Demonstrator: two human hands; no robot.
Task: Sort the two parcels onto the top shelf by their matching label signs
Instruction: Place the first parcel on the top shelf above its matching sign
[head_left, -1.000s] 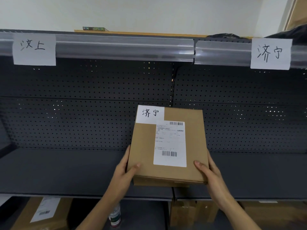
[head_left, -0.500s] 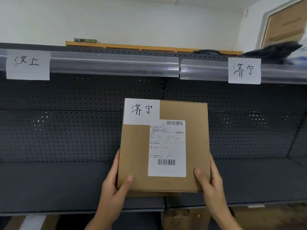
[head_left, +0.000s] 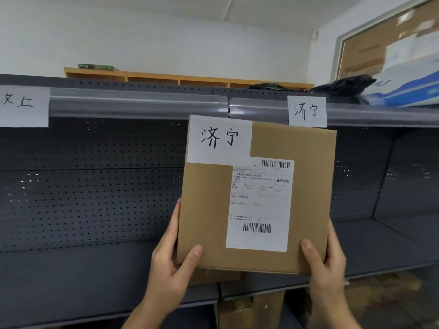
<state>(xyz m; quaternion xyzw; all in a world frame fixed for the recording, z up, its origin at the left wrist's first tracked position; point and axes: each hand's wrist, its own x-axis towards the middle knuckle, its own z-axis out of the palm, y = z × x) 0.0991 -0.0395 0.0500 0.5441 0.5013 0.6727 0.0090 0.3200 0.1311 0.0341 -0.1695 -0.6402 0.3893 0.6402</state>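
I hold a brown cardboard parcel (head_left: 206, 210) upright in front of the dark shelving. A handwritten white label 济宁 (head_left: 219, 138) sits at its top left, with a printed shipping label (head_left: 260, 205) below it. My left hand (head_left: 171, 262) grips the lower left corner and my right hand (head_left: 325, 260) the lower right corner. A second brown box edge (head_left: 213, 276) shows just under the parcel. The top shelf rail (head_left: 137, 106) carries a sign 济宁 (head_left: 307, 111) just right of the parcel's top edge and a sign 汶上 (head_left: 22, 105) at far left.
On the top shelf at right lie black bags (head_left: 342, 87) and a blue-white package (head_left: 403, 89). A wooden cubby unit (head_left: 180, 79) runs behind the top shelf. The middle shelf board (head_left: 71, 276) is dark grey with a pegboard back. Cardboard boxes (head_left: 251, 309) stand below.
The parcel has risen and shifted right, its top edge now reaching the top shelf rail near the 济宁 sign. My view has tilted upward and turned right.
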